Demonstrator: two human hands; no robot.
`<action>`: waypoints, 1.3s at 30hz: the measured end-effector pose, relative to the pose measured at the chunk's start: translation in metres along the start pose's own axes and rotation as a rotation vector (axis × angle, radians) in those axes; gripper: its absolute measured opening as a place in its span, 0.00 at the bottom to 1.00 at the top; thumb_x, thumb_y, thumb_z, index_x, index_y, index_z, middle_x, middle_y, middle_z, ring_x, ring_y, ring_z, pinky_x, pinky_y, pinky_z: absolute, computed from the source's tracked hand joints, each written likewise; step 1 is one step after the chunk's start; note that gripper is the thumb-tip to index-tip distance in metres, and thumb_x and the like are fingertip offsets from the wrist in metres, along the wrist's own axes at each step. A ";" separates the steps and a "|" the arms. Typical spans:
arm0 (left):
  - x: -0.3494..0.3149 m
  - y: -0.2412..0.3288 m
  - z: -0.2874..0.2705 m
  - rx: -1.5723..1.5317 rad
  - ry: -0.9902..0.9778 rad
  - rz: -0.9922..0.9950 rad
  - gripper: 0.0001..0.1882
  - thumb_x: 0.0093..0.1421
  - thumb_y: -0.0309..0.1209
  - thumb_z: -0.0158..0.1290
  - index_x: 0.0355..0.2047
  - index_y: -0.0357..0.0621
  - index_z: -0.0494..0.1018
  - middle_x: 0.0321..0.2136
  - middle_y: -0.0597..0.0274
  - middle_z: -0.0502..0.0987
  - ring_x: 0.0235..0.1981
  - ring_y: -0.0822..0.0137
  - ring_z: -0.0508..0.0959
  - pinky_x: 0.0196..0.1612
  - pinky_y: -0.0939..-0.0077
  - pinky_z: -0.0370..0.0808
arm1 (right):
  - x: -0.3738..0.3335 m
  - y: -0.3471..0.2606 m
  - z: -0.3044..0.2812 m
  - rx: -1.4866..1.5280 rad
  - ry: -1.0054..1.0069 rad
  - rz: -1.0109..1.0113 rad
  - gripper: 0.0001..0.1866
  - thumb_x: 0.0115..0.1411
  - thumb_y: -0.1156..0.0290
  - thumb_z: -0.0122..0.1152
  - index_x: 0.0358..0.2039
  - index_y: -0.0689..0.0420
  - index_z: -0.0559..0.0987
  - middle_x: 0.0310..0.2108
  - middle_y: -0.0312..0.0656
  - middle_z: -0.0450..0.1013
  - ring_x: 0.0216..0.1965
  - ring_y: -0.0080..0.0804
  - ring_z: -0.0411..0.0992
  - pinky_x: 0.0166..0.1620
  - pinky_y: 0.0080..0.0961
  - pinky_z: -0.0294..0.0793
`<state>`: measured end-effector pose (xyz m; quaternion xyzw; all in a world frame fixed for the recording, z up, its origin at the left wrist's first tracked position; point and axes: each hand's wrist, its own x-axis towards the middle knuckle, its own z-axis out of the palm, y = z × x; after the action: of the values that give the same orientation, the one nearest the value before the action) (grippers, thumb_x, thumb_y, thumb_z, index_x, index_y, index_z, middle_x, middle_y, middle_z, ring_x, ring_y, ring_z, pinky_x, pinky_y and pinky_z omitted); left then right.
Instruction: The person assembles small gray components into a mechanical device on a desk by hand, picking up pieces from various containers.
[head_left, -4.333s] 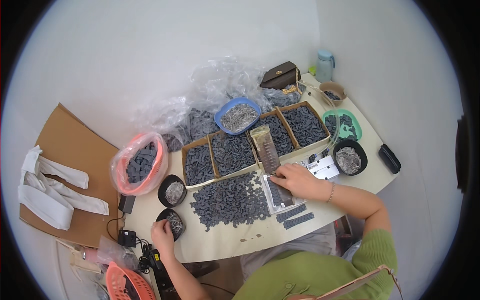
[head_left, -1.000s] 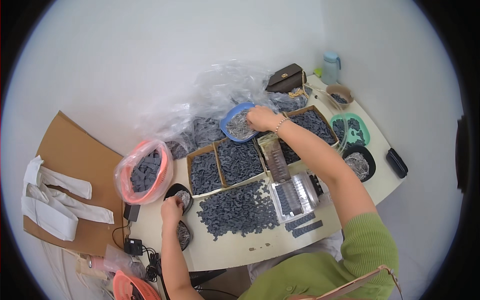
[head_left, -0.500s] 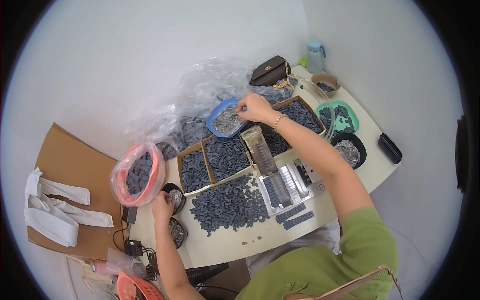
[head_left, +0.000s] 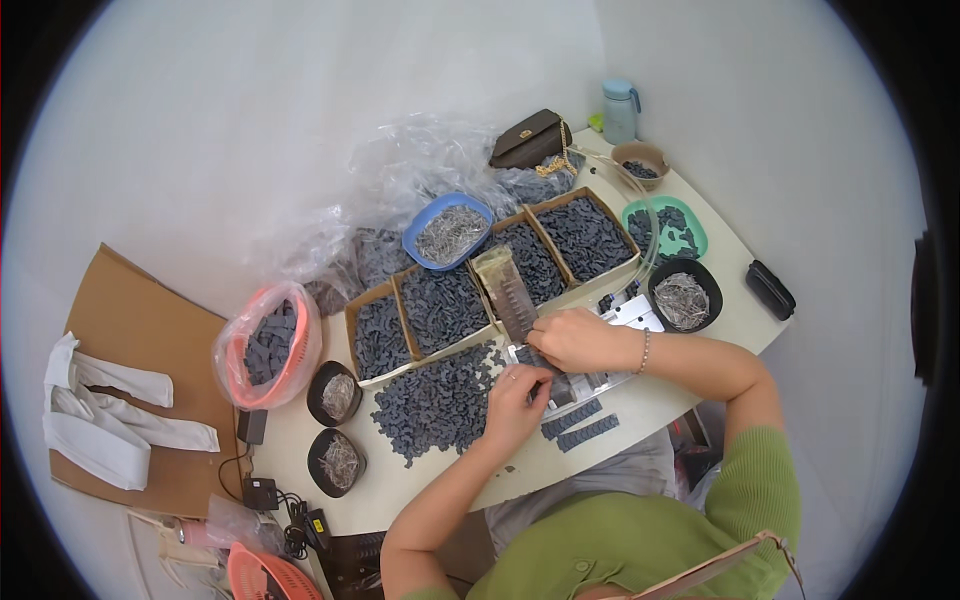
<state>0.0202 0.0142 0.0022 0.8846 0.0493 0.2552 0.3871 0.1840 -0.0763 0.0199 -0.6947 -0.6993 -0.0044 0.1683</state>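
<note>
Both hands meet at the metal fixture [head_left: 592,385] near the front of the table. My left hand [head_left: 515,402] is at the fixture's left end, its fingers pinched together over it. My right hand [head_left: 578,341] reaches across from the right, fingertips bent down onto the fixture's upper edge. Anything small between the fingers is hidden. A clear ribbed plastic piece [head_left: 506,292] leans just behind my right hand. Small dark grey parts [head_left: 430,405] lie heaped left of my left hand. Rows of joined grey parts [head_left: 587,432] rest in front of the fixture.
Behind stands a divided cardboard box [head_left: 372,372] of grey parts, with a blue tray [head_left: 410,247] of metal pins against it. Black bowls of pins [head_left: 318,408] [head_left: 712,290] stand at both sides. Also there: a pink basket [head_left: 318,345], green tray [head_left: 703,243] and black case [head_left: 771,290].
My right hand has left the blue tray and come down to the fixture. My left hand has moved right from the black bowl to the fixture. The view has shifted slightly.
</note>
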 end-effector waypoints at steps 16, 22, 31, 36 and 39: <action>-0.028 0.002 -0.009 0.516 -0.095 0.262 0.20 0.50 0.27 0.55 0.46 0.39 0.74 0.48 0.52 0.72 0.51 0.52 0.71 0.50 0.60 0.69 | -0.008 -0.009 0.009 -0.066 0.141 -0.052 0.07 0.48 0.73 0.57 0.29 0.60 0.76 0.30 0.43 0.71 0.34 0.40 0.74 0.35 0.34 0.76; -0.035 0.007 -0.016 0.592 -0.215 0.245 0.26 0.54 0.32 0.56 0.53 0.35 0.68 0.55 0.49 0.68 0.57 0.50 0.67 0.58 0.56 0.62 | -0.027 -0.005 0.003 -0.045 0.208 -0.050 0.11 0.48 0.69 0.63 0.33 0.58 0.78 0.33 0.39 0.71 0.41 0.37 0.69 0.42 0.32 0.68; -0.007 0.003 -0.011 0.479 -0.098 0.068 0.27 0.55 0.33 0.56 0.52 0.31 0.67 0.48 0.49 0.67 0.52 0.49 0.66 0.54 0.58 0.61 | -0.040 -0.015 -0.002 -0.099 0.331 -0.007 0.12 0.46 0.62 0.68 0.28 0.55 0.79 0.30 0.36 0.69 0.38 0.34 0.66 0.41 0.31 0.63; 0.003 0.002 -0.006 0.508 -0.111 0.030 0.24 0.55 0.31 0.55 0.51 0.31 0.69 0.46 0.49 0.67 0.49 0.50 0.66 0.51 0.59 0.62 | -0.028 -0.007 0.011 -0.103 0.292 -0.024 0.09 0.45 0.65 0.65 0.24 0.55 0.77 0.27 0.35 0.69 0.35 0.32 0.67 0.38 0.31 0.63; 0.002 -0.002 -0.007 0.491 -0.123 0.025 0.24 0.55 0.31 0.55 0.51 0.31 0.70 0.46 0.49 0.67 0.49 0.51 0.66 0.51 0.59 0.61 | -0.025 -0.003 0.022 -0.101 0.323 -0.067 0.07 0.45 0.67 0.63 0.23 0.54 0.76 0.26 0.35 0.68 0.34 0.32 0.67 0.37 0.30 0.63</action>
<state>0.0186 0.0211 0.0058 0.9666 0.0755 0.1858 0.1596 0.1753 -0.0951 -0.0056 -0.6689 -0.6847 -0.1567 0.2433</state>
